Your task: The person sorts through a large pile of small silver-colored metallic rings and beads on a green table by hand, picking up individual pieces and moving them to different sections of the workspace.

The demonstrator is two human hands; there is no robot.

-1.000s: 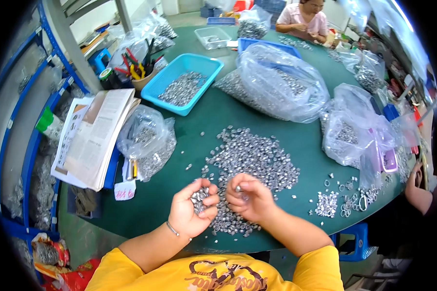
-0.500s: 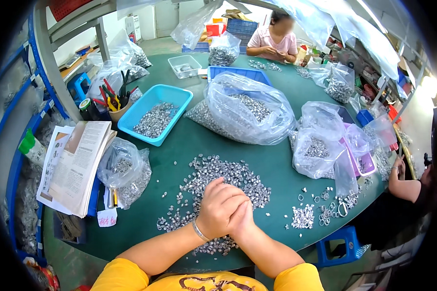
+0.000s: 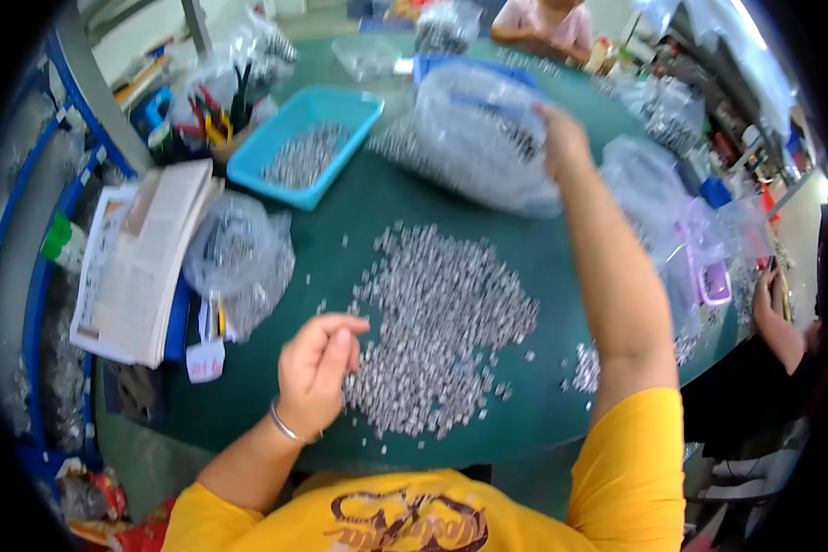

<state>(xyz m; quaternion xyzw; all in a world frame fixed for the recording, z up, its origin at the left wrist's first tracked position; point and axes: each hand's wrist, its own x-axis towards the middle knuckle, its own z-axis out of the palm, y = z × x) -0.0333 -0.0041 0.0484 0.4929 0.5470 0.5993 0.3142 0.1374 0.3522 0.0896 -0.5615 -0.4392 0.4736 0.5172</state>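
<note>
My right hand [image 3: 563, 143] reaches far out over the table, its fingers closed at the edge of a large clear plastic bag [image 3: 474, 138]. Small grey metal pieces show inside the bag. Beside the left edge of a loose heap of similar shiny metal pieces [image 3: 432, 322] is my left hand [image 3: 315, 368], with a bangle at the wrist. Its fingers are curled, the thumb lying near the index finger; whatever they may hold is hidden. Motion blur smears the pieces' shape.
A light-blue tray [image 3: 308, 189] of metal pieces stands at the back left. Nearer are a smaller plastic bag [image 3: 239, 248] and a stack of papers [image 3: 147, 267]. More bags and a purple bin [image 3: 716, 281] are on the right. Two other people sit around the table.
My hands, clasped together above the heap before, have come apart. The right has gone forward to the large bag, the left to the heap's left side. The view has tilted downward.
</note>
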